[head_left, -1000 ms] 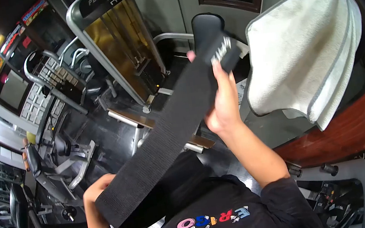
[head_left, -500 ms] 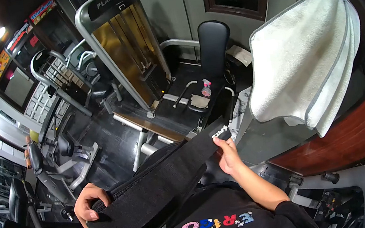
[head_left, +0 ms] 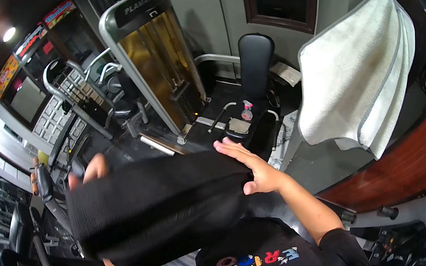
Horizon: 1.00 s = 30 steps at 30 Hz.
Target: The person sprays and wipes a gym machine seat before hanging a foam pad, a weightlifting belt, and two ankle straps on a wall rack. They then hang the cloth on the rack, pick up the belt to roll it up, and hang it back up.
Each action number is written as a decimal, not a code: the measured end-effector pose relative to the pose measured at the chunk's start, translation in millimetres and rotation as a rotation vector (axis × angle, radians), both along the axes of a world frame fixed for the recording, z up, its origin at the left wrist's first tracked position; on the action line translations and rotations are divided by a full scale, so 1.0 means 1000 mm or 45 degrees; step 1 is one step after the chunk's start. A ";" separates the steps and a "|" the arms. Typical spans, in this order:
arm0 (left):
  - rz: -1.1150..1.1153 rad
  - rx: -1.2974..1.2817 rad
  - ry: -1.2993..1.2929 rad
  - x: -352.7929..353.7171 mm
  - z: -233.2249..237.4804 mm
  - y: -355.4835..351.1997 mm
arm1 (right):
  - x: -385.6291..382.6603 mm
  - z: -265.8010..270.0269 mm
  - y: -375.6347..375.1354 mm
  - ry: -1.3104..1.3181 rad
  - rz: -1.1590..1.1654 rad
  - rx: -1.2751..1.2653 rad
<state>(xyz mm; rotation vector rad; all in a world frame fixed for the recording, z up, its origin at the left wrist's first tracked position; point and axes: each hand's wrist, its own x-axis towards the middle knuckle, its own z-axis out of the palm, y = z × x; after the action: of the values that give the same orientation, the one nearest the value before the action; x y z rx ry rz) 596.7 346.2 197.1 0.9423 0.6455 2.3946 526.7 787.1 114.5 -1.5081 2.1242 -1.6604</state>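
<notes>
The person holds a wide black ribbed band [head_left: 152,204] stretched across the front of the body between 2 hands, low in the head view, just above the chest of a black shirt [head_left: 269,243] with coloured letters. The right hand [head_left: 252,168] lies flat against the right end of the band, fingers straight and together, thumb tucked underneath, palm pressing on the fabric rather than clasping it. The left hand [head_left: 90,170] shows at the band's upper left corner, partly hidden behind the fabric and blurred; it touches the band, but whether it grips or only rests there cannot be told. The band bulges into a thick curved fold in the middle and hides the person's lap. Beyond it stands a weight-stack machine [head_left: 156,60] with a grey frame, a gold-tinted panel and the word PLAMAX on its top. To the right of that is a black padded seat [head_left: 260,63]; on the front edge of its cushion stand a pink-topped spray bottle [head_left: 246,112] and, just beside it, a folded cloth [head_left: 237,125]. A white towel [head_left: 355,78] with a grey hem hangs at the right, above a reddish-brown wooden surface [head_left: 408,162].
</notes>
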 end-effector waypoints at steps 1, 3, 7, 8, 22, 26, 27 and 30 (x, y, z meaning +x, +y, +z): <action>0.298 0.042 0.113 -0.001 0.039 0.053 | 0.001 0.012 -0.005 -0.164 0.091 -0.089; 0.423 0.048 0.164 -0.008 0.068 0.093 | -0.006 0.023 -0.009 -0.282 0.203 -0.164; 0.453 0.026 0.188 -0.038 0.090 0.122 | 0.010 0.021 -0.011 -0.490 0.300 -0.215; 0.458 0.022 0.169 -0.047 0.091 0.126 | 0.011 0.009 -0.010 -0.553 0.230 -0.122; 0.669 -0.914 0.483 -0.107 0.090 0.143 | 0.002 -0.046 0.017 -1.078 -0.085 -0.654; 0.813 -1.217 0.680 -0.104 0.090 0.149 | 0.004 -0.056 0.040 -0.719 -0.374 -0.481; 0.824 -1.253 0.712 -0.102 0.092 0.155 | 0.007 -0.054 0.044 -0.595 -0.449 -0.423; 0.819 -1.298 0.780 -0.097 0.100 0.167 | 0.005 -0.056 0.051 -0.395 -0.499 -0.310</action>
<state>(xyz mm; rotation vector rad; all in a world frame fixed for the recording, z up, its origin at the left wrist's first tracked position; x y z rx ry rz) 499.6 513.0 297.2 1.0302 2.3781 1.6905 531.5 838.0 58.3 -0.8242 2.2030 -2.1783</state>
